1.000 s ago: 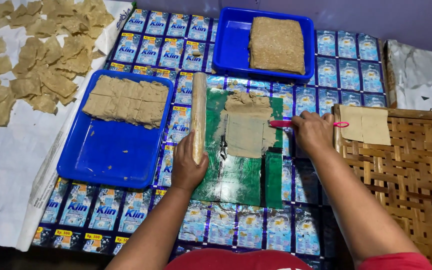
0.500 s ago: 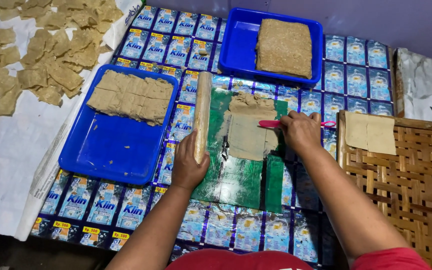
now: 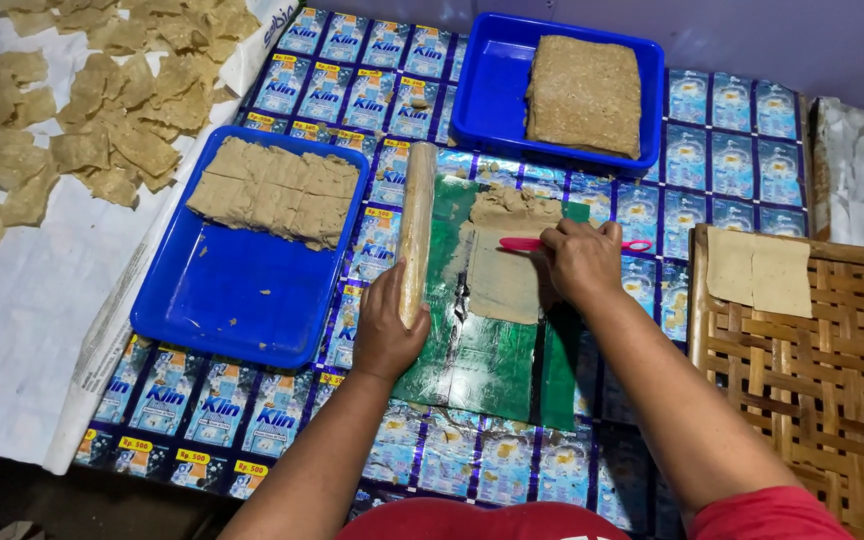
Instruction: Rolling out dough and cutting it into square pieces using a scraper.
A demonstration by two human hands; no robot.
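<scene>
Covering the whole work surface is a mat (image 3: 742,150) of joined blue sachet wrappers, and everything else is sitting on or beside it. Along the left edge a white sheet (image 3: 12,340) is lying with many loose tan pieces (image 3: 102,110) scattered over it. At the right a woven bamboo tray (image 3: 812,380) is carrying two thin square sheets (image 3: 758,270). Just left of centre a large blue tray (image 3: 222,310) is holding cut squares of flattened dough (image 3: 277,190) in its far half. Farther back a smaller blue tray (image 3: 487,100) is holding a thick brown slab (image 3: 584,92). Between the arms a green plastic sheet (image 3: 472,360) is lying on the mat, and a flattened dough sheet (image 3: 502,270) is resting on its far part, near the middle of the scene. The left hand (image 3: 384,330) is curling around the near end of a wooden rolling pin (image 3: 416,225), which is lying lengthwise along the green sheet's left edge. The right hand (image 3: 580,262) is pinching a thin pink tool (image 3: 522,244), pressing it across the dough sheet, with its fingers closed on the handle.
</scene>
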